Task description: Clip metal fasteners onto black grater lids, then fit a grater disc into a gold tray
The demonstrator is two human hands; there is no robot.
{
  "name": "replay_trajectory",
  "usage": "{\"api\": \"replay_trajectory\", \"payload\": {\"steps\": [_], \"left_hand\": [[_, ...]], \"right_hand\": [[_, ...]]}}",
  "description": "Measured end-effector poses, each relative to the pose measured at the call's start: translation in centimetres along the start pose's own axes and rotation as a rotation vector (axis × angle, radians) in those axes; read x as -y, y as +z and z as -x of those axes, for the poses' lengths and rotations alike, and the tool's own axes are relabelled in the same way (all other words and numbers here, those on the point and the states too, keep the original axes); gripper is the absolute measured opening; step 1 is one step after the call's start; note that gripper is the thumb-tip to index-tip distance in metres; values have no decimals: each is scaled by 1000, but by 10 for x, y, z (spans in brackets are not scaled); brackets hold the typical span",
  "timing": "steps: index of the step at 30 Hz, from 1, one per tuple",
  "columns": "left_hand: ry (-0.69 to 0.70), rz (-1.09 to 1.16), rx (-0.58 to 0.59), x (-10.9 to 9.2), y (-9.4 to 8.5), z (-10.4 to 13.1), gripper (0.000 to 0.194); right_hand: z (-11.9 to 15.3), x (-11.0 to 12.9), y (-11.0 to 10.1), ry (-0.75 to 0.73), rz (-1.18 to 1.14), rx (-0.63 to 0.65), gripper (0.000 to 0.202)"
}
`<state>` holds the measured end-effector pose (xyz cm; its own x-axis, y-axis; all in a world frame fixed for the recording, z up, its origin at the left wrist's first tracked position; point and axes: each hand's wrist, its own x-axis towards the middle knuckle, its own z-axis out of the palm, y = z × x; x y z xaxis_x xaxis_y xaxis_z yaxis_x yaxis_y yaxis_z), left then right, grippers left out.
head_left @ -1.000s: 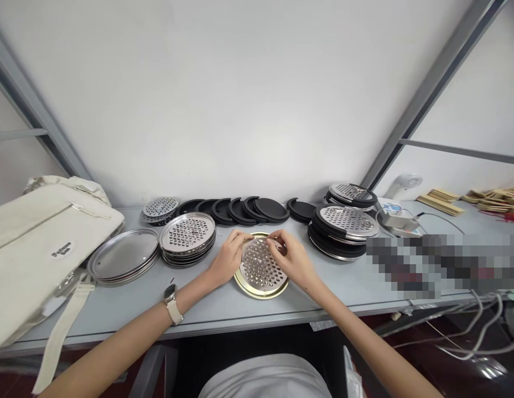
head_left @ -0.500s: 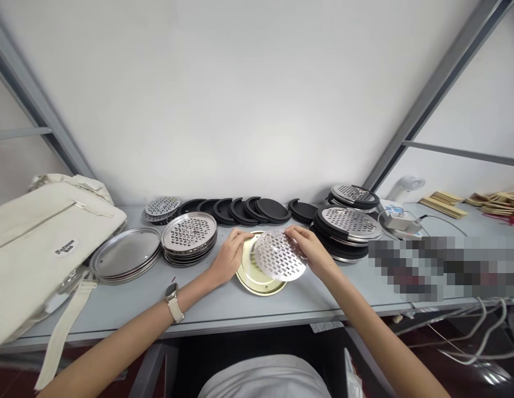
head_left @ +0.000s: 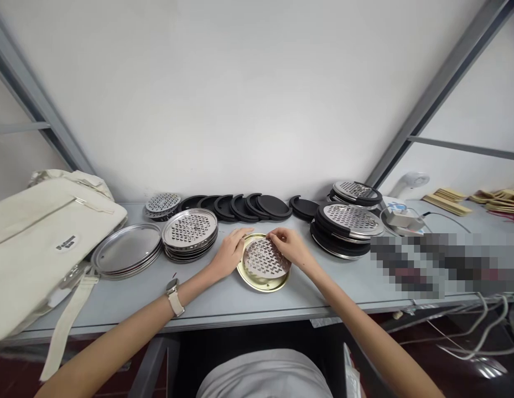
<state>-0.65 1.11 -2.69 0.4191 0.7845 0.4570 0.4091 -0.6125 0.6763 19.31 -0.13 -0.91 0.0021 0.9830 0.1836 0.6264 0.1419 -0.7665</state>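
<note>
A round perforated metal grater disc (head_left: 266, 259) is over the shallow gold-coloured round tray (head_left: 245, 276) in front of me. My right hand (head_left: 287, 246) pinches the disc at its upper right edge. I cannot tell whether the disc lies flat on the tray's bottom. At the tray's upper left rim, my left hand (head_left: 230, 253) grips the edge, its fingertips reaching along the rim. To the left stand a stack of rimmed grater plates (head_left: 190, 229) and a stack of plain round metal trays (head_left: 127, 251).
Several black round holders (head_left: 274, 206) lie along the wall. Grater plates with black holders (head_left: 352, 219) are stacked at the right, beside a white plug adapter (head_left: 401, 215). A cream bag (head_left: 53, 243) occupies the table's left end. Small perforated discs (head_left: 162, 203) sit at the back left.
My right hand has brought the grater disc left and down over the gold-coloured tray, and the disc's tilt has changed. My left hand stays at the tray's rim.
</note>
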Motion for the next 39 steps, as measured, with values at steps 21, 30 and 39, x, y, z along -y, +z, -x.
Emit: {"api": "replay_trajectory", "payload": {"steps": [21,30,39], "left_hand": [[-151,1,63,7,2,-2,27],[-161,43,61,13,4,-1,27],[-187,70,57,14,4,-1,25]], "right_hand": [[16,-2,8,-174,216,42,29],[21,9,-12,-214,189,275,51],[31,9,-14,-211,269,455,87]]}}
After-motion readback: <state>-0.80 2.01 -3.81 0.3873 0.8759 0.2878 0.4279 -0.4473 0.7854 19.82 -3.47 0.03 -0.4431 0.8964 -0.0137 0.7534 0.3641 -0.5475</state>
